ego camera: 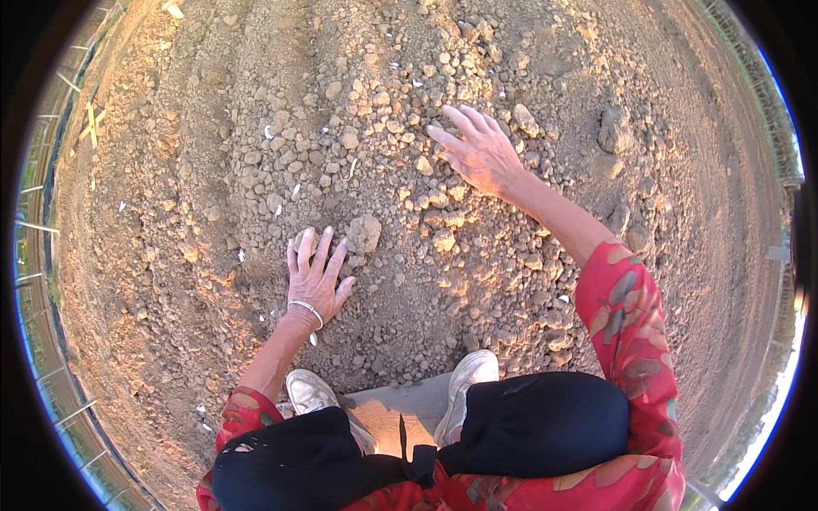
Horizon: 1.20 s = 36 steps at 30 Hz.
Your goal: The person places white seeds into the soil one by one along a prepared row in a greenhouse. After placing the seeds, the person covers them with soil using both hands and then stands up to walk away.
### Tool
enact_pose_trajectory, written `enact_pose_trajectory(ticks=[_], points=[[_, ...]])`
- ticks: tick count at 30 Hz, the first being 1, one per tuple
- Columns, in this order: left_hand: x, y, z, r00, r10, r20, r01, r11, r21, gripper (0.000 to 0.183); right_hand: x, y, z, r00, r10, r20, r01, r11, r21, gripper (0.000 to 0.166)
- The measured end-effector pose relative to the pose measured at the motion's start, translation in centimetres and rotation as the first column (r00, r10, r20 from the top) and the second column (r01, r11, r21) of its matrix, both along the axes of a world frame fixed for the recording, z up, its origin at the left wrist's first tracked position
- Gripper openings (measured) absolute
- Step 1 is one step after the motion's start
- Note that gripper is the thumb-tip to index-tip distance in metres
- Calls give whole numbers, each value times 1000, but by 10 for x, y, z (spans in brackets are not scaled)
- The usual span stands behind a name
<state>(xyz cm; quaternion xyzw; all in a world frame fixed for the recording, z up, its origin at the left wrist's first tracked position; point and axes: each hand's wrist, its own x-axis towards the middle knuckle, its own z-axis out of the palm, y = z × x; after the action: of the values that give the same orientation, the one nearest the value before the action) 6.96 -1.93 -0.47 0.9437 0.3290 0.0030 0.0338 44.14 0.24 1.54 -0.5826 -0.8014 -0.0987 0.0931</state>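
Observation:
My left hand, with a pale bangle at the wrist, lies palm down with its fingers spread over the loose soil. Just beyond its fingertips sits a large round clod of earth. Farther forward and to the right, my right hand is over small lumps of dry soil, its fingers a little apart. Its palm faces down and is hidden, but I see nothing gripped. An oblong clod lies to the right of those fingers.
Cloddy soil surrounds me, dotted with small white bits. A flat board lies between my white shoes. Crossed yellowish pieces lie at far left, near a dark line with thin stakes. Larger clods stand at right.

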Motion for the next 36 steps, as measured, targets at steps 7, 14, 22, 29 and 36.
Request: enact_pose_trajectory(ticks=[7,14,22,29,36], points=[[9,6,-10,998,-19,52,22,998,-54,59,51,89,-33,916,-244,319,284,955,-86,45],[0,8,-9,999,-4,46,8,996,-83,58,49,117,-24,781,-599,175,618,781,-84,48],[4,7,-13,998,2,66,4,996,-89,58,-96,153,-46,932,-227,-284,218,974,-64,46],[1,9,-12,992,11,127,1,996,-92,56,-60,143,-45,998,-66,24,66,998,2,24],[-3,10,-13,992,28,122,-17,996,-91,57,7,132,-16,829,-534,-166,526,845,-93,31]])
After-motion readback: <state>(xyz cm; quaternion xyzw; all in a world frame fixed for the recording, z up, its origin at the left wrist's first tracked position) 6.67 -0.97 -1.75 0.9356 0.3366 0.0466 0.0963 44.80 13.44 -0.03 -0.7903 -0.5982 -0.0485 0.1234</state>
